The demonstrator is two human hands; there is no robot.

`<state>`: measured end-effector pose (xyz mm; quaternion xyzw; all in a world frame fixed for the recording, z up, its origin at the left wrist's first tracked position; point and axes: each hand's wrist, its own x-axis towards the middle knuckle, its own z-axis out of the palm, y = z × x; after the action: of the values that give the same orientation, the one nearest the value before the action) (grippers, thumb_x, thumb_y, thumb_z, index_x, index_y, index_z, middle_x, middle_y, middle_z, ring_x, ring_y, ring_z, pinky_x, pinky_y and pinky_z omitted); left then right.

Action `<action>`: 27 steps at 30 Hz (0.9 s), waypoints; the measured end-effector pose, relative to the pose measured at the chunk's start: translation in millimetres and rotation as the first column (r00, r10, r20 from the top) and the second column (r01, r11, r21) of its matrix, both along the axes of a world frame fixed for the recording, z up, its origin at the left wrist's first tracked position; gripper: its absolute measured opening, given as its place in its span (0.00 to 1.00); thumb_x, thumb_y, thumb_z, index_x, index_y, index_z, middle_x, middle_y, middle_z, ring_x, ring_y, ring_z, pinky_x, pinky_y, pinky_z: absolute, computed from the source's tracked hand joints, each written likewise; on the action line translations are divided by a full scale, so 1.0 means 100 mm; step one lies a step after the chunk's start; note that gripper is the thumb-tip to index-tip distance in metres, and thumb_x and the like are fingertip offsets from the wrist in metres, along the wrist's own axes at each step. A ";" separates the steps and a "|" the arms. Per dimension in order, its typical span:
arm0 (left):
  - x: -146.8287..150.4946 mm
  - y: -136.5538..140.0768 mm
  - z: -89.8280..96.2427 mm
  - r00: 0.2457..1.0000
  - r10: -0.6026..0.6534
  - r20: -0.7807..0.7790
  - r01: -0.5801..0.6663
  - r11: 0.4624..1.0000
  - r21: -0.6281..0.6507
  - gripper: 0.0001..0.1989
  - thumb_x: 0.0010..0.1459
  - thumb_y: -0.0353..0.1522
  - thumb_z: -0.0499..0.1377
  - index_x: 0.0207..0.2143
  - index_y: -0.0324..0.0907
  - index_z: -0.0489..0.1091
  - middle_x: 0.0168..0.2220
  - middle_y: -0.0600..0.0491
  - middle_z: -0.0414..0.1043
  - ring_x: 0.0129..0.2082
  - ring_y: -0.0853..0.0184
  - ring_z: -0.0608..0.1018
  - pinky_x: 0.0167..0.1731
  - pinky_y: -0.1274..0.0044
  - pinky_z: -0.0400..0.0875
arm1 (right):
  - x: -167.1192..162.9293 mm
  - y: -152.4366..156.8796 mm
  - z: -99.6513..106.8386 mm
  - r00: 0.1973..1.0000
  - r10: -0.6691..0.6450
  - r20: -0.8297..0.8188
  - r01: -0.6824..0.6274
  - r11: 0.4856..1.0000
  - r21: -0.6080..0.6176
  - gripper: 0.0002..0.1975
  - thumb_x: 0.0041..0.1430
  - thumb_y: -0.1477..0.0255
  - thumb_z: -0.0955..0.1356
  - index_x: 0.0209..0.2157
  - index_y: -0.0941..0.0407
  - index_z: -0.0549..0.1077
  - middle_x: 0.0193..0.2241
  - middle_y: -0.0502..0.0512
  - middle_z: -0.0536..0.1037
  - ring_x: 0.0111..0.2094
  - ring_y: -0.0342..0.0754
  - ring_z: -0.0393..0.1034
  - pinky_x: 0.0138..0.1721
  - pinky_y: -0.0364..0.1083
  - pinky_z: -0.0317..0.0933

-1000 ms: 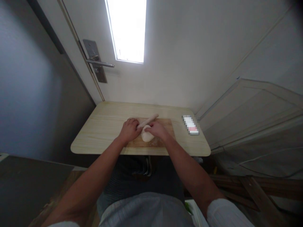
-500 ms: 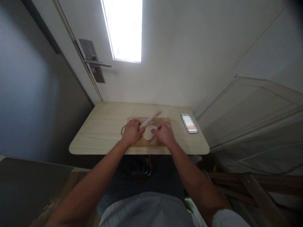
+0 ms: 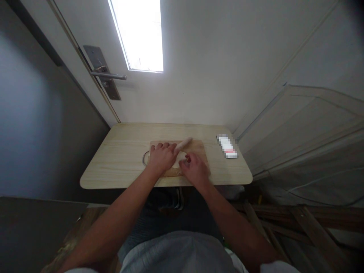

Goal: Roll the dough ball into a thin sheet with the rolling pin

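A thin, pale round of dough (image 3: 176, 160) lies on a wooden cutting board (image 3: 202, 148), partly covered by both hands. My left hand (image 3: 163, 156) lies over the near part of a slim wooden rolling pin (image 3: 184, 143), whose far end points up and right. The palm and fingers press down on the pin and hide its near end. At the dough's right edge is my right hand (image 3: 195, 167), its fingers curled and thumb and forefinger closed on the rim. Motion blurs those fingertips slightly.
The board, with a metal ring handle (image 3: 145, 157) at its left, lies on a small light wood table (image 3: 119, 151). A phone (image 3: 226, 146) lies on the right. Behind stands a white door with a lever handle (image 3: 109, 76); wooden beams (image 3: 307, 220) are at lower right.
My left hand has slid up and right along with the rolling pin, now lying over part of the dough. My right hand has shifted slightly down along the dough's edge. The view has tilted slightly.
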<state>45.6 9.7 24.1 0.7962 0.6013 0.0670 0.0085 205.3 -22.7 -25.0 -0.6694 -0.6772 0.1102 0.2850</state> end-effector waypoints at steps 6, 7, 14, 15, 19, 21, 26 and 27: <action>-0.17 0.29 -0.08 0.993 -0.116 0.021 0.117 0.988 -0.099 0.26 0.70 0.49 0.41 0.61 0.58 0.66 0.57 0.48 0.73 0.57 0.50 0.72 0.54 0.57 0.64 | -0.20 -0.15 -0.13 0.995 0.019 0.102 -0.029 0.995 0.100 0.24 0.52 0.58 0.75 0.48 0.53 0.74 0.46 0.60 0.75 0.49 0.58 0.68 0.48 0.53 0.62; -0.19 0.33 -0.10 0.992 -0.121 0.025 0.124 0.985 -0.123 0.25 0.70 0.49 0.41 0.61 0.57 0.67 0.57 0.48 0.73 0.57 0.50 0.72 0.53 0.57 0.64 | -0.16 -0.12 -0.13 0.993 0.041 0.108 -0.051 0.994 0.095 0.22 0.53 0.59 0.74 0.48 0.52 0.74 0.46 0.60 0.75 0.50 0.58 0.67 0.49 0.53 0.62; -0.15 0.31 -0.14 0.989 -0.054 0.138 0.079 0.980 -0.185 0.24 0.71 0.46 0.40 0.54 0.49 0.70 0.51 0.47 0.75 0.52 0.58 0.76 0.49 0.68 0.69 | 0.15 0.04 -0.09 0.988 0.122 0.097 -0.128 0.990 0.066 0.20 0.55 0.70 0.72 0.51 0.50 0.76 0.49 0.56 0.76 0.52 0.56 0.66 0.55 0.54 0.59; -0.12 0.27 -0.14 0.989 -0.032 0.144 0.056 0.984 -0.166 0.24 0.71 0.46 0.40 0.52 0.48 0.70 0.49 0.47 0.75 0.50 0.59 0.76 0.48 0.69 0.70 | 0.15 0.03 -0.09 0.989 0.117 0.095 -0.124 0.989 0.077 0.19 0.55 0.71 0.71 0.51 0.51 0.76 0.50 0.57 0.76 0.52 0.56 0.66 0.55 0.54 0.59; -0.02 0.14 -0.12 0.992 0.047 0.118 -0.037 0.996 -0.083 0.22 0.72 0.44 0.39 0.48 0.47 0.70 0.43 0.47 0.75 0.45 0.60 0.78 0.45 0.70 0.71 | 0.04 -0.05 -0.13 0.993 0.103 0.064 -0.111 0.984 0.142 0.18 0.56 0.71 0.70 0.50 0.53 0.77 0.51 0.58 0.76 0.52 0.55 0.66 0.55 0.54 0.58; 0.01 0.07 -0.10 0.992 0.075 0.103 -0.070 0.996 -0.055 0.22 0.72 0.43 0.39 0.48 0.46 0.69 0.43 0.47 0.74 0.44 0.59 0.78 0.43 0.70 0.71 | 0.01 -0.08 -0.16 0.993 0.105 0.047 -0.111 0.981 0.162 0.17 0.57 0.70 0.70 0.49 0.53 0.77 0.50 0.58 0.77 0.51 0.55 0.66 0.55 0.54 0.57; 0.08 -0.04 -0.10 0.978 0.180 0.104 -0.171 0.981 -0.088 0.22 0.72 0.43 0.39 0.51 0.42 0.67 0.43 0.42 0.75 0.42 0.57 0.80 0.39 0.68 0.72 | -0.01 -0.11 -0.18 0.996 0.080 0.036 -0.085 0.981 0.174 0.13 0.58 0.69 0.71 0.46 0.52 0.78 0.46 0.57 0.78 0.48 0.55 0.67 0.53 0.53 0.57; 0.10 -0.05 -0.10 0.976 0.194 0.102 -0.185 0.978 -0.099 0.22 0.71 0.42 0.39 0.52 0.41 0.66 0.43 0.42 0.75 0.41 0.57 0.80 0.39 0.68 0.72 | -0.02 -0.11 -0.18 0.996 0.078 0.040 -0.084 0.981 0.174 0.13 0.58 0.68 0.72 0.46 0.52 0.78 0.45 0.57 0.78 0.48 0.55 0.67 0.52 0.53 0.57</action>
<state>55.3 4.9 14.3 0.7290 0.6755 0.0849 0.0709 203.6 -33.7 -43.1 -0.6152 -0.7157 0.0508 0.3268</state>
